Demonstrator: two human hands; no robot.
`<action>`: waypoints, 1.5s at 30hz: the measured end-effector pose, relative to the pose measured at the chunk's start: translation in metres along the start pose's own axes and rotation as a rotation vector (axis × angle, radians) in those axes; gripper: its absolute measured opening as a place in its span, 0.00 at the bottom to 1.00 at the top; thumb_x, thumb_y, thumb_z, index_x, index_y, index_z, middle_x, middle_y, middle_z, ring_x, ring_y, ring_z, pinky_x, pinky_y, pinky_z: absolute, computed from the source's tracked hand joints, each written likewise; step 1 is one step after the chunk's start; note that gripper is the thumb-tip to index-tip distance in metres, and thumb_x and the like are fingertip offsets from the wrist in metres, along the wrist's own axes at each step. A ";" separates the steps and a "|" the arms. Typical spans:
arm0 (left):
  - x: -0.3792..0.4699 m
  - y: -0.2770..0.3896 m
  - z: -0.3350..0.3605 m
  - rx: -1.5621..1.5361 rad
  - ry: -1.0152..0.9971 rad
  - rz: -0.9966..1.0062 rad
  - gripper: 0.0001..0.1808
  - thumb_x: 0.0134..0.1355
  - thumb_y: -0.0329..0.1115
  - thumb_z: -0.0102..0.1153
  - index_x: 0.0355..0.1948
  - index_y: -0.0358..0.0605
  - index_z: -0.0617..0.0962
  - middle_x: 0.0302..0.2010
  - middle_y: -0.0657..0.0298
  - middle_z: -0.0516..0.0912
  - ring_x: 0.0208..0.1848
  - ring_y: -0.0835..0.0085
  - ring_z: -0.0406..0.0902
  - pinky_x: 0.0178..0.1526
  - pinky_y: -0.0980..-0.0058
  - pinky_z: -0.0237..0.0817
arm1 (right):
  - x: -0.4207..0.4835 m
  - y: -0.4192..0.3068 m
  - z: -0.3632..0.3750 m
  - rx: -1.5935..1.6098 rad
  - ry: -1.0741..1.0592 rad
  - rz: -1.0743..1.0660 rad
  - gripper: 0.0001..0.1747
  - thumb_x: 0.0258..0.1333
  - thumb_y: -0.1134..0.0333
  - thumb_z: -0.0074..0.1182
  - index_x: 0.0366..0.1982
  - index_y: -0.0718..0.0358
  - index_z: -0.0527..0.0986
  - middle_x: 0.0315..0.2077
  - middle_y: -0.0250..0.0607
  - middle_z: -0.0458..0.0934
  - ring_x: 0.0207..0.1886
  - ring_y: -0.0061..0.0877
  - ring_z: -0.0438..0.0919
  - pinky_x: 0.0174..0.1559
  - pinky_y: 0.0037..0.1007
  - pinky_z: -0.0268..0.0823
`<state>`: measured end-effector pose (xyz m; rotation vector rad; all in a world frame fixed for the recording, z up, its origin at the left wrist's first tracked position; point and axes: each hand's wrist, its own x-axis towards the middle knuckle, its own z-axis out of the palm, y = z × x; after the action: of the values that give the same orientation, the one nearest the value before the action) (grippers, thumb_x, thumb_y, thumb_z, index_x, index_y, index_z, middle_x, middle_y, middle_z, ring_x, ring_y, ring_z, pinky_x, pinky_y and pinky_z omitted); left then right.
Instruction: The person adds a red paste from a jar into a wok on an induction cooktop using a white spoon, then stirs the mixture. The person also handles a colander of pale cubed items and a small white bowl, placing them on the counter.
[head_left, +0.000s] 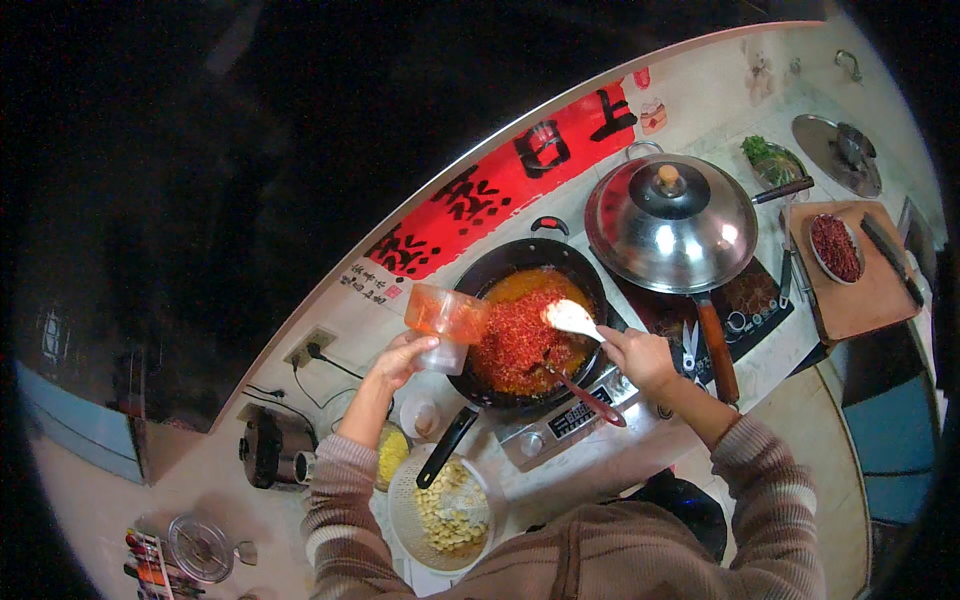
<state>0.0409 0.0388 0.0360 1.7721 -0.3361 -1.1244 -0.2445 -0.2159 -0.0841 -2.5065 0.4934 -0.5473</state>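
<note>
My left hand (406, 358) grips a clear plastic container (448, 322), tilted over the left rim of a black wok (461, 279). Orange-red residue coats the container's inside wall. In my right hand (637, 355) is a white scoop or rice paddle (574, 318), its bowl end above the wok. A heap of chopped red chili (517, 334) lies in orange oil (525, 283) within the wok. A utensil with a reddish handle (594, 401) rests in the wok and sticks out over its front right rim. Under the wok stands an induction cooker (517, 442) with a lit panel.
A steel-lidded second wok (675, 225) stands to the right. Beyond it are a wooden cutting board (832, 307), a cleaver (891, 255) and a bowl of dark red pieces (835, 247). The wok's black handle (448, 448) overhangs a white colander (401, 517) of peeled garlic cloves (454, 510).
</note>
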 end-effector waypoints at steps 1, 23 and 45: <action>-0.003 0.002 0.008 0.056 -0.011 0.139 0.40 0.38 0.37 0.70 0.55 0.46 0.67 0.50 0.66 0.73 0.54 0.71 0.67 0.55 0.69 0.58 | 0.005 -0.006 -0.010 0.099 0.039 0.036 0.16 0.55 0.57 0.46 0.45 0.52 0.73 0.22 0.42 0.77 0.27 0.37 0.77 0.28 0.39 0.68; 0.013 0.042 0.044 0.377 -0.318 0.423 0.59 0.24 0.33 0.76 0.61 0.41 0.58 0.58 0.62 0.65 0.61 0.73 0.61 0.64 0.69 0.49 | 0.084 -0.023 -0.063 0.107 -0.121 -0.723 0.15 0.53 0.55 0.49 0.43 0.45 0.76 0.20 0.40 0.74 0.26 0.36 0.76 0.26 0.36 0.66; 0.053 0.023 0.060 -0.299 0.224 0.213 0.35 0.51 0.56 0.57 0.56 0.53 0.64 0.54 0.60 0.69 0.56 0.62 0.68 0.48 0.50 0.66 | 0.084 -0.022 -0.018 0.805 -0.373 -0.184 0.16 0.56 0.61 0.50 0.45 0.54 0.76 0.36 0.46 0.79 0.39 0.31 0.79 0.43 0.29 0.67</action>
<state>0.0264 -0.0419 0.0203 1.5380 -0.2033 -0.7728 -0.1763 -0.2428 -0.0343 -1.8095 -0.1022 -0.2521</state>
